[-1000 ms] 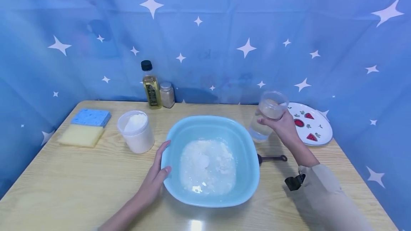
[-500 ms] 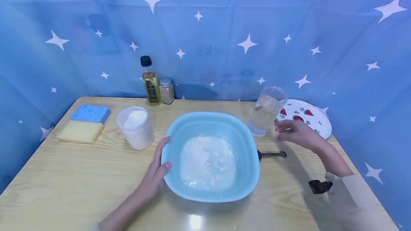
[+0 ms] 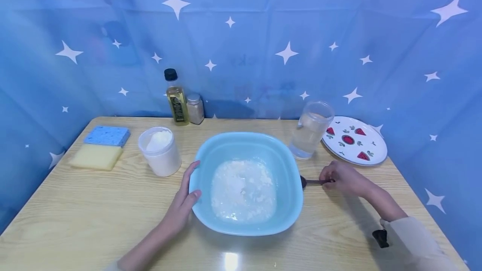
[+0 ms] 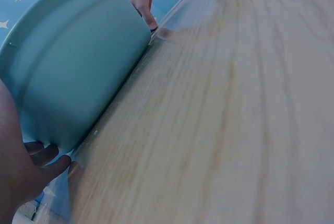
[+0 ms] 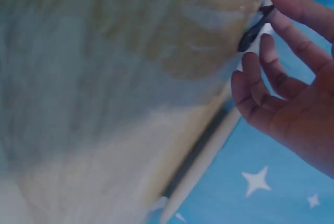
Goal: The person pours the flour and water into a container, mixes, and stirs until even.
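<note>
A light-blue basin (image 3: 246,138) holds white powder in cloudy liquid (image 3: 242,191). My left hand (image 3: 180,204) grips its left side, thumb over the rim and fingers outside; the left wrist view shows these fingers (image 4: 44,156) low against the outer wall. To the right of the basin lies a dark spoon (image 3: 312,182), its head partly hidden by the basin. My right hand (image 3: 346,177) pinches the end of its handle. In the right wrist view thumb and forefinger are at the spoon (image 5: 254,32), while the other fingers curl loosely.
A clear cup of water (image 3: 310,131) and a watermelon-patterned plate (image 3: 370,145) stand behind the right hand. Left of the basin is a tub of white powder (image 3: 162,156). An oil bottle (image 3: 177,101), a shaker jar (image 3: 195,110) and two sponges (image 3: 107,136) sit farther back.
My right hand has let go of the water cup, left standing by the plate, and come down and toward me to the spoon handle. The left hand stays on the basin.
</note>
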The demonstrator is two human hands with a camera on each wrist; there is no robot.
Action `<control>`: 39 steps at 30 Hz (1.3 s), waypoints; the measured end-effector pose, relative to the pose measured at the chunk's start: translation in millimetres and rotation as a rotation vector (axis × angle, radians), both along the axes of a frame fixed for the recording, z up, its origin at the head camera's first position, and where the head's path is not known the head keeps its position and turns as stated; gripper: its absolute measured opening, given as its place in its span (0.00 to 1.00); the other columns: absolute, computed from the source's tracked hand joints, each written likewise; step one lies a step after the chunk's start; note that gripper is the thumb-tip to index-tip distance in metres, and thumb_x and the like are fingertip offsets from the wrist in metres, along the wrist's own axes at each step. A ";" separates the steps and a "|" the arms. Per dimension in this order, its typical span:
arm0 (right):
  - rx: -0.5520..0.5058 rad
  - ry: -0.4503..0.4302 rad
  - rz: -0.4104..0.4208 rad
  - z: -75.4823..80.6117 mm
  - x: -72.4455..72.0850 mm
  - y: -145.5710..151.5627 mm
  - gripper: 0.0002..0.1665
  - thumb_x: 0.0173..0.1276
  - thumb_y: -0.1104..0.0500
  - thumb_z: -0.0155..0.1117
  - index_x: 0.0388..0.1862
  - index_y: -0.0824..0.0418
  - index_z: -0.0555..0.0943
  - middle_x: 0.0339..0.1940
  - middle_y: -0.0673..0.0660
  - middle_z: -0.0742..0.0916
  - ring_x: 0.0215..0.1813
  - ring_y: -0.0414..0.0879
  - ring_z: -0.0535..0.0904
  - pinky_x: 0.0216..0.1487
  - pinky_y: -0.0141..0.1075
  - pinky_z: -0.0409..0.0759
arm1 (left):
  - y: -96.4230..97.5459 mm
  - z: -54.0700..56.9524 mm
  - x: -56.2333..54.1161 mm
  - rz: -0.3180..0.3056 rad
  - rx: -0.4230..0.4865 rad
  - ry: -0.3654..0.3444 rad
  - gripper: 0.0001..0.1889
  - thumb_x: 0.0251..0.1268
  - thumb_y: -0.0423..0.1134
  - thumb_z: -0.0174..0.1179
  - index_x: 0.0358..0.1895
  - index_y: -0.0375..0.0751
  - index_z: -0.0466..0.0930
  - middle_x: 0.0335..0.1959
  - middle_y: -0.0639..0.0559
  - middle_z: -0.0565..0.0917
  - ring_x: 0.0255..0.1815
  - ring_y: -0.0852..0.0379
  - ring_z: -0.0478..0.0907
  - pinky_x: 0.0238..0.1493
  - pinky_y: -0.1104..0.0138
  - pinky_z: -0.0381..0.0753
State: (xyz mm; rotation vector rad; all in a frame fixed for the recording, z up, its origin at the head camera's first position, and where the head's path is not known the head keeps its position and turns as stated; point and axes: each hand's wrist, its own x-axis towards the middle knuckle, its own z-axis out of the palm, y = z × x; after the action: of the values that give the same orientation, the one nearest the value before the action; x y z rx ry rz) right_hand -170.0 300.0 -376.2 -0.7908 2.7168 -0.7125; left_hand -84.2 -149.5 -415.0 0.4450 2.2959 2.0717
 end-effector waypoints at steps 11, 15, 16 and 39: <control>-0.237 -0.111 -0.152 34.2 26.4 41.8 0.07 0.65 0.62 0.60 0.39 0.62 0.82 0.26 0.54 0.81 0.27 0.41 0.72 0.26 0.34 0.70 | -1.1 0.0 -3.8 0.025 -0.092 0.013 0.34 0.64 0.33 0.41 0.72 0.64 0.46 0.72 0.48 0.51 0.63 0.41 0.62 0.49 0.59 0.74; -0.271 -0.122 -0.292 60.4 38.2 45.5 0.09 0.67 0.60 0.58 0.42 0.61 0.83 0.18 0.49 0.74 0.22 0.45 0.68 0.22 0.37 0.68 | -4.8 2.3 -4.2 0.028 -0.084 0.004 0.34 0.65 0.33 0.41 0.72 0.64 0.46 0.72 0.48 0.51 0.61 0.39 0.65 0.45 0.63 0.77; -0.281 -0.112 -0.302 66.3 39.3 41.8 0.09 0.67 0.60 0.58 0.42 0.61 0.82 0.17 0.48 0.72 0.21 0.45 0.68 0.21 0.37 0.68 | -5.9 2.8 -4.4 0.030 -0.077 0.003 0.34 0.65 0.33 0.41 0.72 0.64 0.46 0.71 0.47 0.51 0.60 0.39 0.66 0.43 0.63 0.78; -0.173 0.123 -0.074 78.5 19.9 -122.8 0.03 0.65 0.62 0.60 0.35 0.59 0.81 0.21 0.47 0.81 0.16 0.39 0.70 0.19 0.32 0.70 | -3.7 -3.5 -3.4 0.006 -0.031 -0.015 0.34 0.64 0.32 0.41 0.72 0.64 0.46 0.71 0.47 0.51 0.59 0.36 0.65 0.38 0.63 0.80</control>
State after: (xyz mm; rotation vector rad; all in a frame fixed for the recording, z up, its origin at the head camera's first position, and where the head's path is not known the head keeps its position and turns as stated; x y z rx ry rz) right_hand -150.1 177.2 -297.7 -0.7995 2.8365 -0.9564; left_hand -87.6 -153.2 -418.5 0.4207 2.3203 2.0313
